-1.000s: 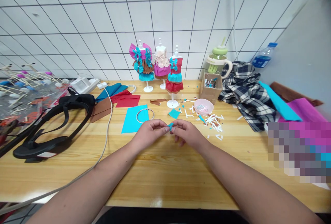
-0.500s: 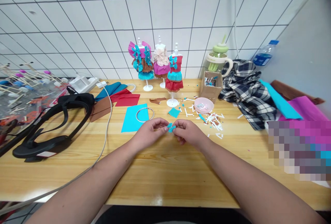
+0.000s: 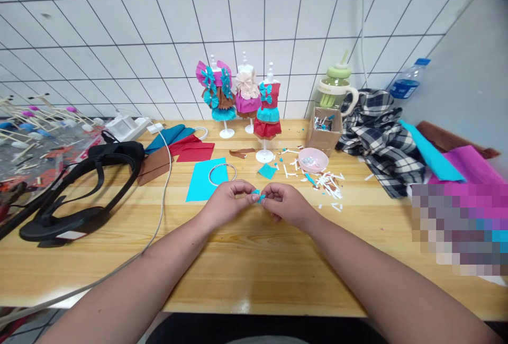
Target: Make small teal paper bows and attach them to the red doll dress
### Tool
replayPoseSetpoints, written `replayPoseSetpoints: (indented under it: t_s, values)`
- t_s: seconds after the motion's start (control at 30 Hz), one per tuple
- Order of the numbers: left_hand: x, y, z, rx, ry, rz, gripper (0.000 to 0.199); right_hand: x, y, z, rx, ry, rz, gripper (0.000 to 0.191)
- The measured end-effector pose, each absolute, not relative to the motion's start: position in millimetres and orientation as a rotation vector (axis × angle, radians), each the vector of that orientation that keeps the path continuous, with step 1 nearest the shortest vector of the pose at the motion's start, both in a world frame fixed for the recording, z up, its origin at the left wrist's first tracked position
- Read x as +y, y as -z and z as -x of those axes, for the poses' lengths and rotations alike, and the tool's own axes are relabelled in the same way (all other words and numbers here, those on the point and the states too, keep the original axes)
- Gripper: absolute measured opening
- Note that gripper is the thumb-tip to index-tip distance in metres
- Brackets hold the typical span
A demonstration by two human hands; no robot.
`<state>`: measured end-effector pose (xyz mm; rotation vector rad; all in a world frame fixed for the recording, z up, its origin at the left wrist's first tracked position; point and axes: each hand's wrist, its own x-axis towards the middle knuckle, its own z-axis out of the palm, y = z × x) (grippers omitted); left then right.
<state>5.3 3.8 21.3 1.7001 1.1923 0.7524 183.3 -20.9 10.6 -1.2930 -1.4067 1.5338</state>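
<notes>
Between my two hands is a small blue paper bow [image 3: 259,196], pinched from both sides above the table. My left hand [image 3: 234,200] has thumb and fingertips closed on its left part. With its fingers curled in, my right hand [image 3: 286,202] grips the right part, and the fingertips cover much of the bow. Just beyond them lies a small blue paper square [image 3: 268,171]. A larger blue sheet [image 3: 198,181] with a metal ring [image 3: 210,175] on it is left of my left hand. Past the square stands a mini mannequin [image 3: 268,108] in a red and blue paper dress.
Two more dressed mannequins [image 3: 226,133] stand by the tiled wall. A pink bowl [image 3: 323,163], white paper scraps [image 3: 329,182], a cardboard box [image 3: 323,140] and a green-lidded bottle [image 3: 335,87] are at right. A black headset [image 3: 59,230] and a cable [image 3: 163,211] lie left.
My hands have drawn slightly closer together around the bow, and less of it shows between the fingertips. The other things lie as before; the view has shifted a little.
</notes>
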Motion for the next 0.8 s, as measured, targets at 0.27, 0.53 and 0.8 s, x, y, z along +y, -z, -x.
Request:
replayPoseSetpoints:
  t_s: [0.27,0.53,0.8]
  values:
    - [4,-17,-5,1.260,-0.725,-1.541,0.031,-19,-14,-183,-1.279,-1.491,1.270,0.018]
    - [5,-21,-5,1.119,-0.791,-1.631,0.038,-18,-11,-186,-1.405,-1.266,1.299,0.014]
    - [6,-24,2,1.076,-1.075,-2.094,0.003,-26,-13,-190,-1.643,-0.890,1.124,0.047]
